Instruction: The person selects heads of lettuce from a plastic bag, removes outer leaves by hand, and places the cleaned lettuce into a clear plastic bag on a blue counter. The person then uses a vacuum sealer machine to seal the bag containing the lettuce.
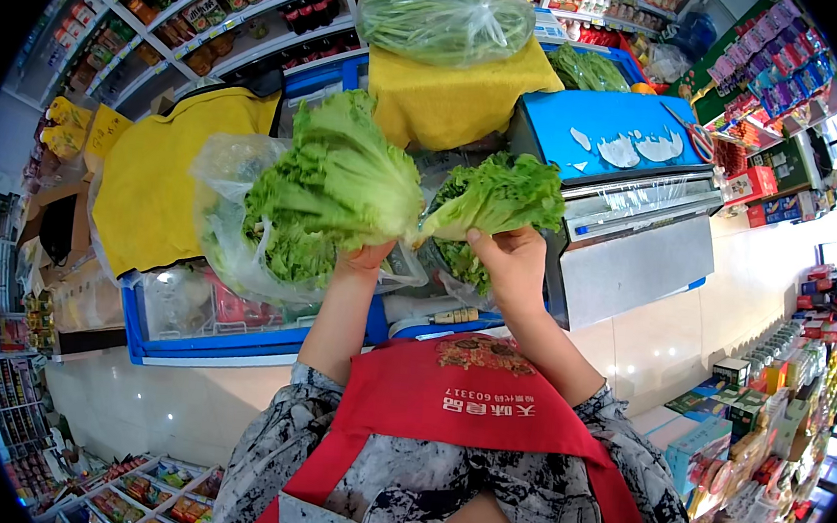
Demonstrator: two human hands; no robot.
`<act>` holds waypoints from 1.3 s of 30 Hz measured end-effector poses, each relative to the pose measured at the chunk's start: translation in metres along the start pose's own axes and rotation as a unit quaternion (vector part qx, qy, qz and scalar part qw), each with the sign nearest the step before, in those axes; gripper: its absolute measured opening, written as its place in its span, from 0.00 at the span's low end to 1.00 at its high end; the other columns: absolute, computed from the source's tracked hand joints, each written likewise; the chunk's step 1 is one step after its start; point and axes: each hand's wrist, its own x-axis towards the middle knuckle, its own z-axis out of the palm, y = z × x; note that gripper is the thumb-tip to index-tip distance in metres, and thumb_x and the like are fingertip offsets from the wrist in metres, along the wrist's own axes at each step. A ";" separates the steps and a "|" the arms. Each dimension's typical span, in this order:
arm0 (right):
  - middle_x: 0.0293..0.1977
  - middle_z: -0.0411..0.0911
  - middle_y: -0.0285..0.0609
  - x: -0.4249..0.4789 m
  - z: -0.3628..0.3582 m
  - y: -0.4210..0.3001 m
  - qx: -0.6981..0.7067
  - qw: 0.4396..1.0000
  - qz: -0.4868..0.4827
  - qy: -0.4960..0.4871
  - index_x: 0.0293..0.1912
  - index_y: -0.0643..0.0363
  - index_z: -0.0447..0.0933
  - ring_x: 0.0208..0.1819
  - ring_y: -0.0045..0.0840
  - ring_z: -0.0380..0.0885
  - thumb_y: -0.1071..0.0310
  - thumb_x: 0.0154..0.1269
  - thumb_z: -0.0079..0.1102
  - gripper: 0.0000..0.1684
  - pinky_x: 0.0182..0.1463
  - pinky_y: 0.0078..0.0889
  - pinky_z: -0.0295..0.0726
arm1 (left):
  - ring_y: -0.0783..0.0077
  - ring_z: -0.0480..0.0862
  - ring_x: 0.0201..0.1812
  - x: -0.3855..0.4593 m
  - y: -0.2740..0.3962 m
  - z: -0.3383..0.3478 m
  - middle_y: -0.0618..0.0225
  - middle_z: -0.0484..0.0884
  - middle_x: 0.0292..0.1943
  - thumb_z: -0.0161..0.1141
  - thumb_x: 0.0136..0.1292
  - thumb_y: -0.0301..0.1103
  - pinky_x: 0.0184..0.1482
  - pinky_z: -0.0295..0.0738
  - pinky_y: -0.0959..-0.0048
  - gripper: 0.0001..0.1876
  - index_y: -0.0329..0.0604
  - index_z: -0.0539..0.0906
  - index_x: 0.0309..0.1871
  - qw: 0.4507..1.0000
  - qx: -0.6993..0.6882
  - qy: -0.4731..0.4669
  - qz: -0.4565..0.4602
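Note:
A large head of leafy green lettuce (355, 175) rests in my left hand (369, 255), which grips it from below near the base. Between the thumb and fingers of my right hand (511, 258) is a lettuce leaf (504, 198), its pale stem end close to the head's base. Whether the leaf is still joined to the head I cannot tell. Under the head, a clear plastic bag (241, 166) holds more lettuce (293, 255). Further dark green leaves (459, 261) lie below my right hand, partly hidden by it.
Yellow cloths (152, 174) (460, 102) cover parts of the blue-edged chest freezer (235, 343). A bag of long green vegetables (444, 24) sits at the back. Scissors (694, 136) lie on the blue top of a film-wrapping machine (605, 136). A wooden-handled tool (456, 316) is near the front edge.

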 end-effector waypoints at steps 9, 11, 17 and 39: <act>0.39 0.79 0.41 0.006 -0.036 -0.012 0.023 0.986 -0.124 0.111 0.41 0.70 0.75 0.39 0.19 0.75 0.77 0.53 0.61 0.14 0.46 0.23 0.72 | 0.55 0.59 0.66 0.022 -0.003 0.026 0.63 0.61 0.65 0.67 0.50 0.42 0.66 0.52 0.46 0.38 0.48 0.63 0.64 0.979 -0.081 0.169 0.082; 0.31 0.80 0.42 0.014 -0.045 -0.027 -0.130 0.976 -0.127 0.120 0.37 0.66 0.77 0.33 0.19 0.76 0.74 0.52 0.61 0.10 0.43 0.22 0.73 | 0.52 0.60 0.65 0.023 0.012 0.029 0.64 0.62 0.65 0.64 0.52 0.47 0.65 0.54 0.44 0.38 0.49 0.62 0.65 0.980 -0.016 0.177 0.091; 0.22 0.78 0.43 0.049 -0.073 0.014 -0.630 0.768 -0.114 -0.009 0.27 0.60 0.77 0.26 0.31 0.78 0.64 0.46 0.64 0.10 0.41 0.34 0.70 | 0.55 0.62 0.65 0.012 0.023 0.045 0.62 0.63 0.64 0.57 0.62 0.43 0.64 0.56 0.45 0.29 0.47 0.63 0.64 0.961 0.120 0.242 0.057; 0.30 0.78 0.40 0.048 -0.051 0.019 -0.673 0.704 -0.225 -0.005 0.36 0.57 0.79 0.35 0.31 0.75 0.58 0.45 0.68 0.18 0.44 0.36 0.66 | 0.67 0.75 0.53 0.014 -0.006 0.079 0.64 0.75 0.53 0.63 0.58 0.31 0.52 0.73 0.65 0.25 0.37 0.69 0.57 0.929 0.241 0.281 -0.012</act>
